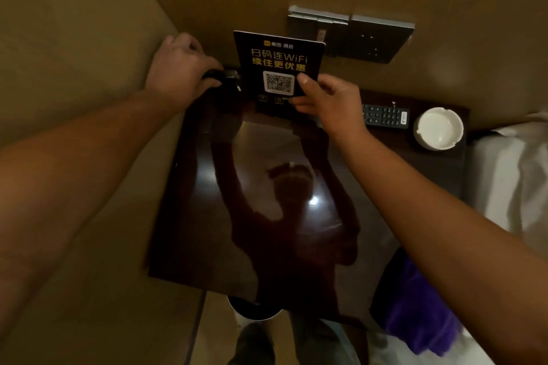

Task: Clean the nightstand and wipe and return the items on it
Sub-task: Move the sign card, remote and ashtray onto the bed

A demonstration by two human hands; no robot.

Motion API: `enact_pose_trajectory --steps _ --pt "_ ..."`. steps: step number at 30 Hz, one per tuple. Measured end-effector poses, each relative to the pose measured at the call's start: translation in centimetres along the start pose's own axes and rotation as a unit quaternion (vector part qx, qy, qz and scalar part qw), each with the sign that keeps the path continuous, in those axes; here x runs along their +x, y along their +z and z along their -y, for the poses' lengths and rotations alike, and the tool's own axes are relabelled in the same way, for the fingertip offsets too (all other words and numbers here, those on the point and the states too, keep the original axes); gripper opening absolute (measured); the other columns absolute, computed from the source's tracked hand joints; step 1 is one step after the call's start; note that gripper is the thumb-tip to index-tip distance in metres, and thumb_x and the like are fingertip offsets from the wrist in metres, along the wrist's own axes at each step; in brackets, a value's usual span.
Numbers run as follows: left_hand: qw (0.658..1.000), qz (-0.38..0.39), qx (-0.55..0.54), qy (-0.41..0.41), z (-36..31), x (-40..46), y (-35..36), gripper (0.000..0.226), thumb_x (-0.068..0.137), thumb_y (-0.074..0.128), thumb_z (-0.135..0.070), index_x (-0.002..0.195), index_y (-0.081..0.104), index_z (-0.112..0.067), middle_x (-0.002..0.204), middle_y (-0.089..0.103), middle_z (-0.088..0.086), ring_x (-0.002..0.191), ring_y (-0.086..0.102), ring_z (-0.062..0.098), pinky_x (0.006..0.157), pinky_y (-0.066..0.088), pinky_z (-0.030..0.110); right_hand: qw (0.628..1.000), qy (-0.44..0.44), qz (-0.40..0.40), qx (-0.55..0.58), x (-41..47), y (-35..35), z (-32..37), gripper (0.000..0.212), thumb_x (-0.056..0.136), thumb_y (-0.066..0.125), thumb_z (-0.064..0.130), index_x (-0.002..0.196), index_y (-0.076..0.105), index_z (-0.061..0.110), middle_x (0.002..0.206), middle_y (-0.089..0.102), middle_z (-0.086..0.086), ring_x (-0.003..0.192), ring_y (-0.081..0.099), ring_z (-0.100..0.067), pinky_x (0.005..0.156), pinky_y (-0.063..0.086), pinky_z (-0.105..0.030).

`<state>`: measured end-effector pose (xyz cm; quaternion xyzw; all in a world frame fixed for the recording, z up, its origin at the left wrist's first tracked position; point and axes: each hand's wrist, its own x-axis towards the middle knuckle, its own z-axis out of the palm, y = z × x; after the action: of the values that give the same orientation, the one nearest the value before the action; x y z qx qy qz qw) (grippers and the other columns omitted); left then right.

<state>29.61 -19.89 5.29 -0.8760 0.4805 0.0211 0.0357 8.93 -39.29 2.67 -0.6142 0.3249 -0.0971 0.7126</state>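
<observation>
Return step, I'd say. Right hand (323, 101) pinches the black WiFi QR-code sign card (278, 65) upright at the back of the glossy dark wooden tabletop (267, 201). Left hand (181, 68) is closed on a small dark object (221, 75) just left of the card, identity unclear. Black remote (385, 115) and white round ashtray (439, 127) sit right of the card. Next: seat the card stable, then let go.
</observation>
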Motion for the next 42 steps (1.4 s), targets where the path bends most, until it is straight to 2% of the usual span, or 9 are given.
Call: enact_pose_trajectory --steps 8,17,21,24,26,29,32,37,42 --pt "0.996 -0.065 0.006 0.062 -1.4 -2.5 -4.9 0.034 0.084 0.077 -0.028 0.116 0.074 -0.016 0.096 0.067 0.020 0.106 0.055 0.040 0.083 0.042 0.049 0.994 -0.050 -0.077 0.066 -6.6 -2.0 2.0 0.014 0.100 0.068 0.025 0.104 0.074 0.013 0.097 0.080 -0.008 0.086 0.078 -0.027 0.072 0.062 -0.028" --pt "0.978 -0.104 -0.033 0.176 -9.3 -10.7 -7.8 0.029 0.085 0.076 -0.023 0.113 0.074 -0.015 0.095 0.067 0.017 0.103 0.053 0.038 0.081 0.044 0.049 0.974 -0.081 -0.199 0.070 -22.7 -4.2 -0.1 0.010 0.099 0.069 0.025 0.099 0.073 0.015 0.099 0.079 -0.011 0.087 0.078 -0.030 0.073 0.064 -0.030" --pt "0.965 -0.104 -0.052 0.234 -13.3 -13.9 -8.8 0.032 0.086 0.073 -0.025 0.117 0.071 -0.019 0.100 0.068 0.012 0.105 0.053 0.034 0.081 0.043 0.046 0.961 -0.069 -0.259 0.073 -28.8 -5.2 -1.0 0.022 0.103 0.064 0.025 0.098 0.067 0.004 0.106 0.076 -0.021 0.085 0.078 -0.032 0.071 0.064 -0.030" --pt "0.955 -0.112 -0.065 0.268 -17.2 -15.8 -9.2 0.033 0.088 0.072 -0.027 0.120 0.071 -0.017 0.096 0.071 0.010 0.105 0.054 0.033 0.081 0.043 0.047 0.949 -0.054 -0.304 0.056 -32.9 -6.5 -1.6 0.041 0.105 0.060 0.028 0.113 0.059 -0.013 0.111 0.073 -0.025 0.082 0.076 -0.031 0.076 0.064 -0.039" --pt "0.947 -0.117 -0.075 0.289 -20.0 -16.8 -9.2 0.034 0.089 0.072 -0.027 0.122 0.071 -0.017 0.095 0.073 0.010 0.104 0.054 0.034 0.081 0.042 0.047 0.941 -0.056 -0.332 0.046 -35.6 -7.6 -2.0 0.039 0.106 0.058 0.028 0.115 0.060 -0.010 0.110 0.074 -0.022 0.080 0.075 -0.029 0.074 0.064 -0.036" --pt "0.931 -0.113 -0.088 0.334 -24.2 -18.4 -8.9 0.034 0.090 0.071 -0.027 0.123 0.071 -0.018 0.098 0.073 0.011 0.106 0.054 0.033 0.083 0.042 0.047 0.924 -0.064 -0.377 0.033 -40.3 -9.0 -3.1 0.021 0.105 0.059 0.029 0.104 0.065 0.008 0.103 0.077 -0.014 0.077 0.076 -0.028 0.070 0.065 -0.033" --pt "0.918 -0.111 -0.095 0.368 -28.4 -20.2 -8.6 0.034 0.090 0.071 -0.025 0.123 0.071 -0.016 0.098 0.074 0.011 0.107 0.054 0.034 0.084 0.041 0.047 0.903 -0.059 -0.425 0.030 -45.1 -10.9 -4.8 0.015 0.105 0.059 0.031 0.098 0.066 0.019 0.099 0.079 -0.007 0.075 0.077 -0.026 0.069 0.065 -0.032" --pt "0.889 -0.107 -0.094 0.435 -35.8 -23.4 -8.3 0.031 0.089 0.074 -0.022 0.118 0.073 -0.015 0.096 0.075 0.011 0.104 0.056 0.036 0.081 0.043 0.048 0.865 -0.047 -0.499 0.039 -53.0 -14.8 -8.6 0.022 0.104 0.061 0.035 0.104 0.067 0.014 0.099 0.079 -0.007 0.077 0.078 -0.026 0.073 0.066 -0.039" --pt "0.853 -0.108 -0.104 0.500 -44.0 -27.7 -7.9 0.031 0.088 0.075 -0.026 0.117 0.074 -0.015 0.093 0.075 0.008 0.101 0.057 0.034 0.079 0.045 0.048 0.833 -0.039 -0.549 0.056 -61.4 -17.9 -12.3 0.026 0.103 0.061 0.038 0.105 0.068 0.013 0.099 0.078 -0.006 0.076 0.078 -0.022 0.071 0.065 -0.034"
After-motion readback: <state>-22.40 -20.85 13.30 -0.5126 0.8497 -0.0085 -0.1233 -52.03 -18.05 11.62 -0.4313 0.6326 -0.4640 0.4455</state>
